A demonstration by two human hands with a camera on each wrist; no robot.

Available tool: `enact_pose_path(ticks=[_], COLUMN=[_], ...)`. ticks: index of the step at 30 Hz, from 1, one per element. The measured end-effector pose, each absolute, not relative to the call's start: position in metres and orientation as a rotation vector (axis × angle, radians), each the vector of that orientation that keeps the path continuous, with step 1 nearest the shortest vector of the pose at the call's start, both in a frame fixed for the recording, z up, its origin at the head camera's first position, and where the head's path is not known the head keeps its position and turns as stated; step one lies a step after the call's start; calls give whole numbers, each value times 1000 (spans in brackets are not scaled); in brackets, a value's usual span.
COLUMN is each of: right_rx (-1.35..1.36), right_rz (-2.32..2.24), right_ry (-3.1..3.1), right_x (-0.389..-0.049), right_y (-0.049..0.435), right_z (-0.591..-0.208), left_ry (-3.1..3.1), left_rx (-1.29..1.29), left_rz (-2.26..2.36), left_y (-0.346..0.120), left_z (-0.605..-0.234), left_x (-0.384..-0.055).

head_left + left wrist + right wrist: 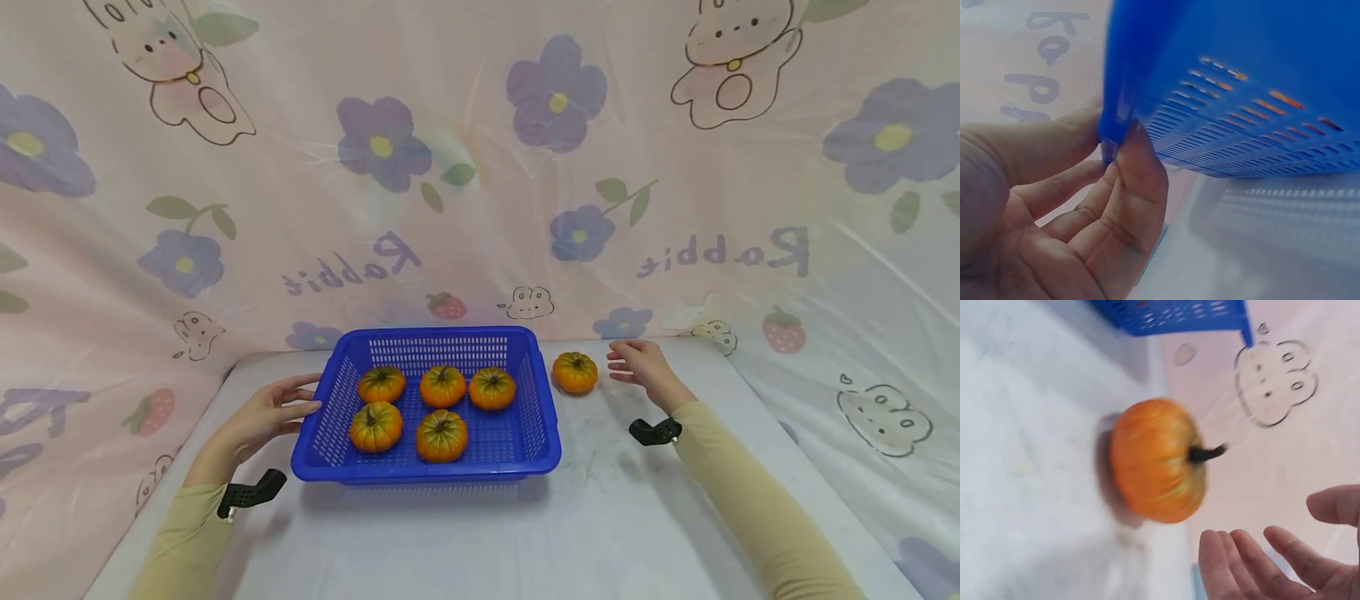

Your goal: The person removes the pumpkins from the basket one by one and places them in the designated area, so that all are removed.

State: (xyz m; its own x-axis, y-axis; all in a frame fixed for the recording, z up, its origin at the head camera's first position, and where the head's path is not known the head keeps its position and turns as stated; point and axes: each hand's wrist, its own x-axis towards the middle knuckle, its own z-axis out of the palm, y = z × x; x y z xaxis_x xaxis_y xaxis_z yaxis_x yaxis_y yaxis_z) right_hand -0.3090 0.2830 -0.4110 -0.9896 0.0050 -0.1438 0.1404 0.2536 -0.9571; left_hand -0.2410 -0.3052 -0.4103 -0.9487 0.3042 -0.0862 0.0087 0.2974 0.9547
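A blue plastic basket (427,472) stands on the table with several small orange pumpkins (442,436) inside, green-streaked around their stems. At its left side, my left hand (262,417) pinches the rim; in the left wrist view the thumb (1054,147) and fingers lie on either side of the blue edge (1116,119). One more pumpkin (575,372) sits on the table just right of the basket, its dark stem pointing up. My right hand (641,367) is to the right of that pumpkin, apart from it, fingers extended and holding nothing.
A white cover lies over the tabletop (465,542). Behind and at both sides hangs a pink curtain (465,208) printed with rabbits, flowers and strawberries. Each wrist carries a black camera mount (656,432).
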Motion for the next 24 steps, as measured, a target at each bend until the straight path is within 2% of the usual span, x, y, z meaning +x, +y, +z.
enact_pose_path(ticks=[12,24], right_rx=[-105,-275], right_rz=[-1766,-1797], right_ry=[2476,2416], right_x=[-309,-308], right_y=[251,210], right_z=[-368,-351], left_ry=[2331,2325], left_rx=[279,277], left_rz=[1683,1692], left_y=[-308,-304], left_z=[-409,-409], left_x=[-240,-242])
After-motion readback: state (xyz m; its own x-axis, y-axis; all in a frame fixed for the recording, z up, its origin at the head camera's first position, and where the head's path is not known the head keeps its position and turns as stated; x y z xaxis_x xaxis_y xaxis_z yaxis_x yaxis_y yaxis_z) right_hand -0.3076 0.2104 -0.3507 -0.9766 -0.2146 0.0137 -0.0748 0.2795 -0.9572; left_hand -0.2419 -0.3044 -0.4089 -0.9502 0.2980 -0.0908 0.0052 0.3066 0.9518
